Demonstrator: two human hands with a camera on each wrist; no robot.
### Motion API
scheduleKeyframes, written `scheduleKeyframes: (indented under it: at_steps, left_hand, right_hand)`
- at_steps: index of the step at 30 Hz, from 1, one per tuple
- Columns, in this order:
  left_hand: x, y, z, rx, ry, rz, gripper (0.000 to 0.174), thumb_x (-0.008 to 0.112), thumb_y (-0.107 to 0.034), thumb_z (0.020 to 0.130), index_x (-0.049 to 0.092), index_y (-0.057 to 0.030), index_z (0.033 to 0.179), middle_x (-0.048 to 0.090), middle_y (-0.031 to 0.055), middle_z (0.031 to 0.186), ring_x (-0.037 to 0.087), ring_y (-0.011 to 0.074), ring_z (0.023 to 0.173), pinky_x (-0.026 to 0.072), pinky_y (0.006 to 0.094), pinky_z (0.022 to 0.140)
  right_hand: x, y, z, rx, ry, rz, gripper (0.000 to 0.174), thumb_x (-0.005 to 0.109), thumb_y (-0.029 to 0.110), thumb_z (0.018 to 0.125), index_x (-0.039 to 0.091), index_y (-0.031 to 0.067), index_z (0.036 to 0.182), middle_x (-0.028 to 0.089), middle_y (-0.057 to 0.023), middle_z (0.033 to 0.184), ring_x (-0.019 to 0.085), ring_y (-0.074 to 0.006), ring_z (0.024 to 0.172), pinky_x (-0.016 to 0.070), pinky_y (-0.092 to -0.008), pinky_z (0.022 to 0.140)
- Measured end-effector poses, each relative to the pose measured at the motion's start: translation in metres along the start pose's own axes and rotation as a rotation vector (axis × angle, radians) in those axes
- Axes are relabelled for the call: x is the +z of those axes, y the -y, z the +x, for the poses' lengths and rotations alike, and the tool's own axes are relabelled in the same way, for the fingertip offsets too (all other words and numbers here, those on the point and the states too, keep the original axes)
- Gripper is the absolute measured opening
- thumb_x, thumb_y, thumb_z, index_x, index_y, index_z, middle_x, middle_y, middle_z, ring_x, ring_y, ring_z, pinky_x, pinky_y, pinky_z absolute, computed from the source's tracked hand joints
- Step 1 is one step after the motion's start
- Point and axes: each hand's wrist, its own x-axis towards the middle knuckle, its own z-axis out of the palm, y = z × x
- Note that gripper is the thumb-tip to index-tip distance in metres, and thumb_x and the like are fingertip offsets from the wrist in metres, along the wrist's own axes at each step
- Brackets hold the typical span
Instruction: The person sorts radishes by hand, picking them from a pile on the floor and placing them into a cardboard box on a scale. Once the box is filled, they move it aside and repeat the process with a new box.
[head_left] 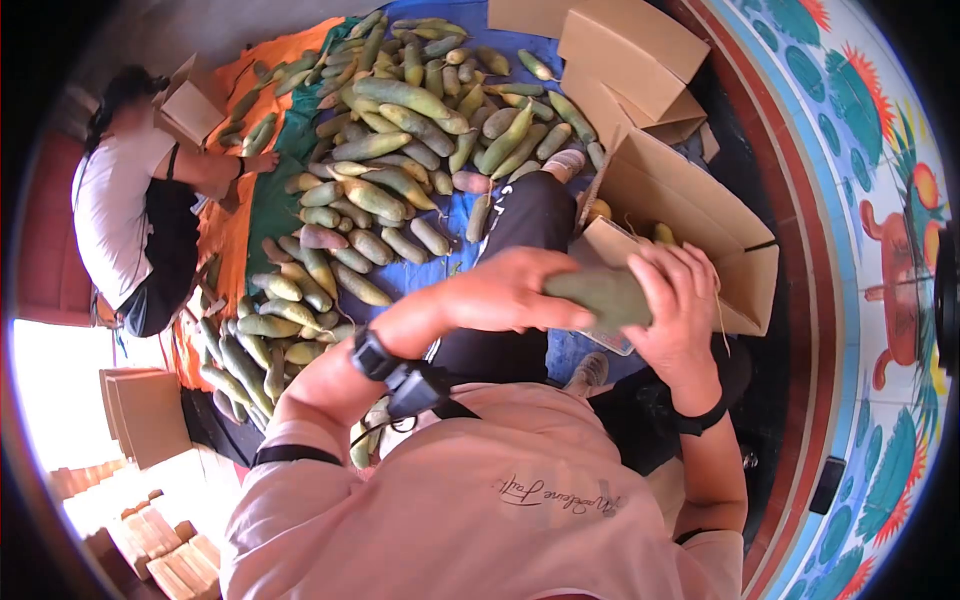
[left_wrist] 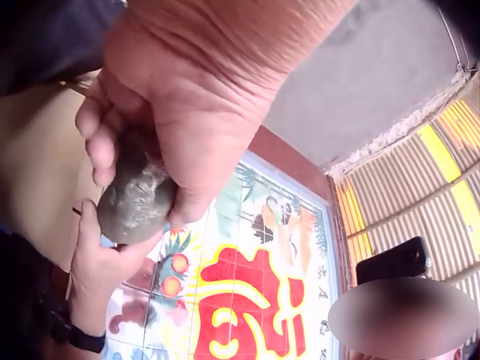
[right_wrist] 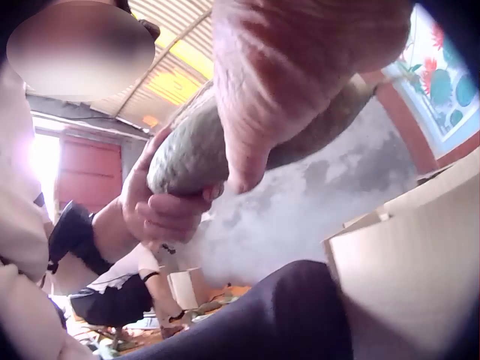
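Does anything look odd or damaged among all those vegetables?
Mildly, yes: the held vegetable has a whitish, streaky patch on its end, perhaps scuffing or just glare. A few reddish vegetables also stand out by colour in the mostly green pile.

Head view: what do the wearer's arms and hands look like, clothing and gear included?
Short pale pink sleeves. The left arm has a black band by the sleeve hem, a black square-faced watch, plus a boxy black device and thin dark cable. The right arm has a black wrist strap. The left hand and right hand wear no gloves.
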Motion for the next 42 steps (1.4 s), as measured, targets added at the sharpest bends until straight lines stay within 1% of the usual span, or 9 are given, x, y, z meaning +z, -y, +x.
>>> scheduleKeyframes:
  at_steps: [6,11,12,14,16,19,26,33,42]
  left_hand:
    - [-0.013,0.050,-0.007,0.159,-0.381,-0.219,0.032,0.047,-0.028,0.094,0.057,-0.0027,0.110,0.058,0.0035,0.075,0.057,0.0101,0.070,0.0488,0.0243,0.066]
    - [-0.048,0.204,-0.086,-0.412,-0.884,0.381,0.027,0.052,-0.025,0.086,0.063,-0.0006,0.091,0.061,0.0099,0.068,0.061,0.0159,0.066,0.0490,0.0300,0.063]
    - [-0.049,0.238,-0.105,-0.480,-0.919,0.393,0.027,0.054,-0.027,0.082,0.063,-0.0023,0.087,0.064,0.0179,0.078,0.062,0.0331,0.077,0.0486,0.0406,0.070]
    - [-0.061,0.290,-0.141,-0.719,-0.822,0.485,0.032,0.052,-0.031,0.081,0.064,-0.0026,0.089,0.064,0.0177,0.085,0.062,0.0342,0.083,0.0477,0.0435,0.075]
    - [-0.061,0.365,-0.177,-0.872,-0.324,1.040,0.038,0.052,-0.034,0.079,0.064,-0.0007,0.091,0.064,0.0193,0.093,0.061,0.0345,0.090,0.0469,0.0429,0.081]
    - [-0.033,0.430,-0.225,-1.018,-0.558,0.591,0.042,0.053,-0.036,0.078,0.064,0.0006,0.095,0.062,0.0210,0.101,0.059,0.0346,0.096,0.0459,0.0412,0.085]
    - [0.013,0.387,-0.234,-1.250,-0.737,0.276,0.044,0.058,-0.031,0.075,0.059,-0.0036,0.109,0.058,0.0203,0.112,0.055,0.0323,0.106,0.0433,0.0383,0.092]
    - [0.009,0.400,-0.208,-1.349,-0.779,0.276,0.080,0.063,-0.023,0.074,0.020,-0.0159,0.141,0.033,0.0160,0.136,0.040,0.0339,0.122,0.0367,0.0386,0.101]
    - [0.011,0.467,-0.195,-1.349,-0.711,0.301,0.075,0.065,-0.018,0.071,0.030,-0.0166,0.137,0.029,0.0148,0.137,0.040,0.0323,0.122,0.0402,0.0365,0.098]
  right_hand:
    - [-0.004,-0.037,-0.049,0.438,-0.026,-0.123,0.064,0.077,0.014,0.059,0.051,0.0039,0.116,0.055,-0.0158,0.103,0.053,-0.0335,0.095,0.0429,-0.0414,0.083]
    - [-0.012,-0.119,-0.092,0.889,0.241,-0.237,0.051,0.073,0.025,0.066,0.056,0.0033,0.109,0.061,-0.0203,0.098,0.059,-0.0361,0.092,0.0465,-0.0409,0.078]
    - [-0.010,-0.132,-0.097,0.883,0.254,-0.225,0.051,0.073,0.025,0.066,0.056,0.0033,0.109,0.061,-0.0203,0.098,0.059,-0.0361,0.092,0.0465,-0.0409,0.078]
    - [-0.002,-0.158,-0.098,1.003,0.524,-0.162,0.051,0.072,0.026,0.067,0.056,0.0045,0.110,0.061,-0.0205,0.100,0.059,-0.0362,0.093,0.0464,-0.0412,0.077]
    - [0.009,-0.169,-0.103,0.979,0.585,-0.166,0.048,0.070,0.021,0.070,0.055,0.0049,0.112,0.060,-0.0220,0.102,0.058,-0.0358,0.095,0.0455,-0.0405,0.080]
    - [0.026,-0.178,-0.115,0.776,0.420,-0.001,0.040,0.063,0.015,0.076,0.054,0.0036,0.114,0.060,-0.0214,0.102,0.059,-0.0312,0.097,0.0448,-0.0364,0.083]
    - [0.041,-0.163,-0.123,0.825,0.188,0.090,0.025,0.050,0.019,0.091,0.060,-0.0002,0.104,0.063,-0.0144,0.100,0.060,-0.0215,0.093,0.0443,-0.0307,0.082]
    - [0.046,-0.140,-0.124,0.965,0.073,0.056,0.037,0.043,0.030,0.094,0.060,-0.0019,0.101,0.065,-0.0154,0.093,0.062,-0.0244,0.089,0.0457,-0.0327,0.080]
    - [0.047,-0.134,-0.121,1.056,0.090,0.119,0.041,0.040,0.034,0.095,0.061,-0.0012,0.099,0.065,-0.0146,0.085,0.063,-0.0224,0.083,0.0462,-0.0320,0.076]
